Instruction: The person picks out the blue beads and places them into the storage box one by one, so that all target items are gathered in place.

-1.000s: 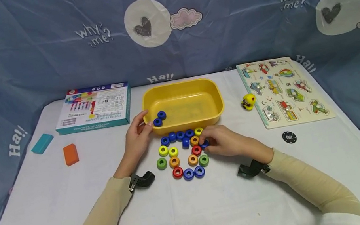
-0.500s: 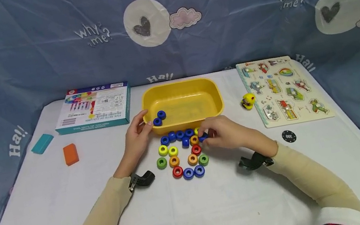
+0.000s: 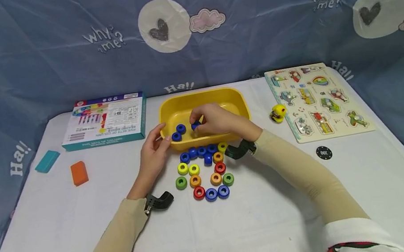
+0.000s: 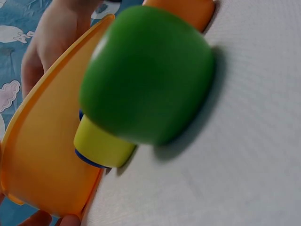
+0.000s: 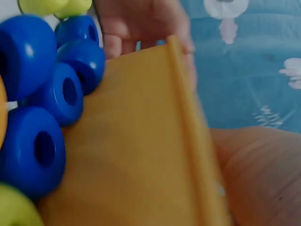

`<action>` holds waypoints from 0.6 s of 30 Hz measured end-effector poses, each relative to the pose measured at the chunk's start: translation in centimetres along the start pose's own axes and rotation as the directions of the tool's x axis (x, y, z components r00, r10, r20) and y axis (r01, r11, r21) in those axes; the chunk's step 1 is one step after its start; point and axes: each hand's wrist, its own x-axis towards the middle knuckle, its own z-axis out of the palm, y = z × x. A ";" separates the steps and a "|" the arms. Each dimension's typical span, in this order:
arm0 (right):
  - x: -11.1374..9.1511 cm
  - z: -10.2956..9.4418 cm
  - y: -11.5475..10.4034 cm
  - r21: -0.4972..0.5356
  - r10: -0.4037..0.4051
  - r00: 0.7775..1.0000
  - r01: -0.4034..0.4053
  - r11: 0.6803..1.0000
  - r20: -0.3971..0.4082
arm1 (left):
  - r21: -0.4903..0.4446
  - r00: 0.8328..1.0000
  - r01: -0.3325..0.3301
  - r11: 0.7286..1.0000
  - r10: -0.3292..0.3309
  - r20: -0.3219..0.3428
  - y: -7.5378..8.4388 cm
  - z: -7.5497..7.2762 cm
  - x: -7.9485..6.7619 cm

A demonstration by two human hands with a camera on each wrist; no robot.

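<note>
In the head view, my right hand point(image 3: 214, 118) is inside the yellow plastic bin point(image 3: 240, 124), pinching a blue bead point(image 3: 195, 125) over its floor. Two other blue beads point(image 3: 176, 136) lie in the bin's left end. My left hand point(image 3: 153, 153) holds the bin at its left end, thumb by the front corner. In front of the bin lie several loose beads: blue ones point(image 3: 201, 151) nearest it, then yellow point(image 3: 183, 168), orange point(image 3: 195, 181), red point(image 3: 199, 192) and green point(image 3: 181, 182). A green bead point(image 4: 148, 75) looms large in the left wrist view.
Behind on the left lies a flat toy box point(image 3: 104, 121), with a teal block point(image 3: 47, 161) and an orange block point(image 3: 79, 173) nearby. Rightward are a yellow duck toy point(image 3: 278, 113), a picture puzzle board point(image 3: 317, 101) and a black round chip point(image 3: 324, 153).
My right hand has lifted a blue bead from the right of the loose beads and carried it up and left into the bin. The left hand has stayed at the bin.
</note>
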 end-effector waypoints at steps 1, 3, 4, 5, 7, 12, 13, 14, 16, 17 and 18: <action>0.7 0.3 0.1 0.001 0.005 1.000 -0.005 1.000 0.020 | -0.004 1.000 0.002 1.000 -0.002 0.004 0.5 0.0 -0.2; 1.8 1.0 0.1 0.008 0.018 0.998 -0.018 1.000 0.061 | 0.001 1.000 0.006 1.000 -0.006 0.009 1.3 -0.1 -0.5; 2.2 1.3 0.0 0.013 0.025 0.997 -0.026 1.000 0.077 | 0.006 1.000 0.006 1.000 -0.006 0.011 1.7 -0.1 -0.6; 2.6 1.6 0.0 0.017 0.035 0.995 -0.037 0.999 0.089 | 0.007 1.000 0.008 1.000 -0.009 0.011 1.8 -0.1 -0.7; 3.0 2.0 -0.1 0.023 0.061 0.993 -0.063 0.998 0.098 | 0.004 1.000 0.002 1.000 -0.002 0.012 1.9 -0.1 -0.8; 3.3 2.4 -0.2 0.033 0.107 0.990 -0.110 0.993 0.095 | 0.002 1.000 0.001 1.000 -0.001 0.007 1.8 -0.1 -0.7; 3.2 2.4 -0.1 0.037 0.109 0.989 -0.113 0.993 0.095 | 0.003 1.000 0.003 1.000 -0.003 0.005 1.8 -0.1 -0.8; 3.2 2.4 -0.2 0.042 0.110 0.989 -0.114 0.993 0.096 | 0.003 1.000 0.006 1.000 -0.006 0.004 1.8 -0.1 -0.8; 3.2 2.4 -0.1 0.050 0.110 0.989 -0.115 0.992 0.097 | 0.002 1.000 0.006 1.000 -0.006 0.003 1.9 -0.1 -0.8; 3.2 2.4 -0.1 0.053 0.111 0.989 -0.117 0.992 0.096 | -0.001 1.000 0.004 1.000 -0.004 0.004 1.9 -0.1 -0.8; 3.2 2.4 0.0 0.055 0.110 0.989 -0.115 0.992 0.095 | -0.001 1.000 0.003 1.000 -0.003 0.005 1.9 -0.1 -0.8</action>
